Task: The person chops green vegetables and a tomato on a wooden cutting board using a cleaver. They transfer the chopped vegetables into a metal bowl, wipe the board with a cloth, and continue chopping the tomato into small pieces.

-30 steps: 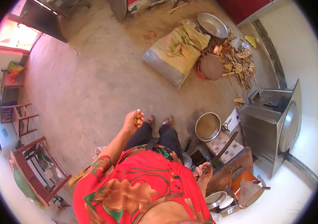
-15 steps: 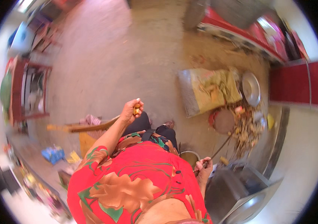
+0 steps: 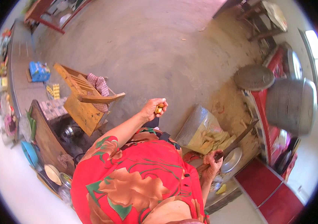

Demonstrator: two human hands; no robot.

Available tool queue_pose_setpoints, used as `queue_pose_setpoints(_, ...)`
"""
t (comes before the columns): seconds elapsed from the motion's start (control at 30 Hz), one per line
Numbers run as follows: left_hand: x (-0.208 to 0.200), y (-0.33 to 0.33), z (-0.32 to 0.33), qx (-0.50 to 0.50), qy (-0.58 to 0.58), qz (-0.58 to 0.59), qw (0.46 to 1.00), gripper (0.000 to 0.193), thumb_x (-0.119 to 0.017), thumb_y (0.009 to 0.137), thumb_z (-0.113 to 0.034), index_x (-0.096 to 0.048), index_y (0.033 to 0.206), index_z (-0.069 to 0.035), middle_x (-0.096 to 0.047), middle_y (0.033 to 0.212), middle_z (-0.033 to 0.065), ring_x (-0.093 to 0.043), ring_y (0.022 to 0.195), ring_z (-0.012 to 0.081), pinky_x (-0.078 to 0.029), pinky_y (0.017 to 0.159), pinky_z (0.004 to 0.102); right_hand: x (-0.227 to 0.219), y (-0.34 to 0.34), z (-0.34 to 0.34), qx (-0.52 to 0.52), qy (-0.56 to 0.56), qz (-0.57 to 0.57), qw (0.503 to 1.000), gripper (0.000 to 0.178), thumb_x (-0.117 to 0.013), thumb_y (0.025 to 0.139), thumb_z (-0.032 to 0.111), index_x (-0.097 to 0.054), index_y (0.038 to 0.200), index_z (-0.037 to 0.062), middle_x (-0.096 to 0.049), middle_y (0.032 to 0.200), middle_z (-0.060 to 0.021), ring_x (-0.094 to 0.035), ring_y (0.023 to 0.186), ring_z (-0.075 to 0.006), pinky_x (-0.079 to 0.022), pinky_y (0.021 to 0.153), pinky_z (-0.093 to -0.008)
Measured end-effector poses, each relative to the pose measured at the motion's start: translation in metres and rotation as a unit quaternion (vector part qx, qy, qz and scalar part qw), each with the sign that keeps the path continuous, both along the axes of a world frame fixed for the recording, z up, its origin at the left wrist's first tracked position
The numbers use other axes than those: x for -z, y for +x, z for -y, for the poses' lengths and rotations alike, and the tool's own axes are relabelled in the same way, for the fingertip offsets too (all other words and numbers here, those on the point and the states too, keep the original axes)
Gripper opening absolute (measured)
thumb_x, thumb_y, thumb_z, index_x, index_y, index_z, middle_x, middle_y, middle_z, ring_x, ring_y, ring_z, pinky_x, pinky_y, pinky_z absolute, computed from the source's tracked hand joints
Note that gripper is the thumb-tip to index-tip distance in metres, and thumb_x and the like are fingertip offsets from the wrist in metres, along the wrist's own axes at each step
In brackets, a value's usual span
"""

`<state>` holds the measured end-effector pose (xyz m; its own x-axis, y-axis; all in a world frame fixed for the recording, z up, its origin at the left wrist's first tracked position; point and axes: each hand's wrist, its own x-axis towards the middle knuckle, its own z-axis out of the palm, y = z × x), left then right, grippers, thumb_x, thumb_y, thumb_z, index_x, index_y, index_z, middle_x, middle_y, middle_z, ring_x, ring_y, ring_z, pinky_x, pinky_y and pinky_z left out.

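My left hand is out in front of my body, its fingers curled round a small yellow-brown piece that I cannot identify. To the right, my right hand grips a long, narrow, dark tool that looks like a long-bladed knife; its far end points up and right. A brownish handle end shows behind that hand. Beyond the right hand lies a grey and yellow woven sack, and a metal basin sits close by.
A wooden chair with a checked cloth stands to the left, by a long counter. On the right are a large grey metal drum-like vessel, a dark round lid and a red cabinet. Concrete floor stretches ahead.
My body has turned to the right, so the chair and counter come more into view. Both hands keep their hold; the dark tool now shows its broad flat side.
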<state>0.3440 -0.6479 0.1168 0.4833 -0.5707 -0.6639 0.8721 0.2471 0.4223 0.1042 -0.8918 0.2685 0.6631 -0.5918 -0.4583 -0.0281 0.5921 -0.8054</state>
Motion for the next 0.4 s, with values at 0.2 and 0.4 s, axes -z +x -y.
queue_pose_setpoints(0.2, 0.01, 0.05, -0.009, -0.099, 0.016, -0.03, 0.994, 0.029, -0.062, 0.094, -0.034, -0.062, 0.084, -0.007, -0.061, 0.069, 0.0048, -0.054, 0.049, 0.0105, -0.037, 0.036, 0.0218, -0.02, 0.09, 0.041, -0.058, -0.087, -0.001, 0.994, 0.042, -0.064, 0.075, -0.007, -0.051, 0.112, 0.0051, -0.052, 0.08, -0.0046, -0.044, 0.057, -0.012, -0.038, 0.052, -0.0237)
queue_pose_setpoints(0.4, 0.013, 0.068, -0.028, -0.2, 0.048, -0.056, 0.977, 0.029, -0.063, 0.092, -0.035, -0.062, 0.083, -0.007, -0.061, 0.068, 0.0049, -0.055, 0.051, 0.0106, -0.037, 0.036, 0.0224, 0.007, 0.159, 0.071, -0.12, 0.247, 0.203, 0.94, 0.049, -0.062, 0.09, 0.0, -0.041, 0.134, 0.0055, -0.05, 0.099, -0.0032, -0.043, 0.062, -0.0098, -0.042, 0.057, -0.024)
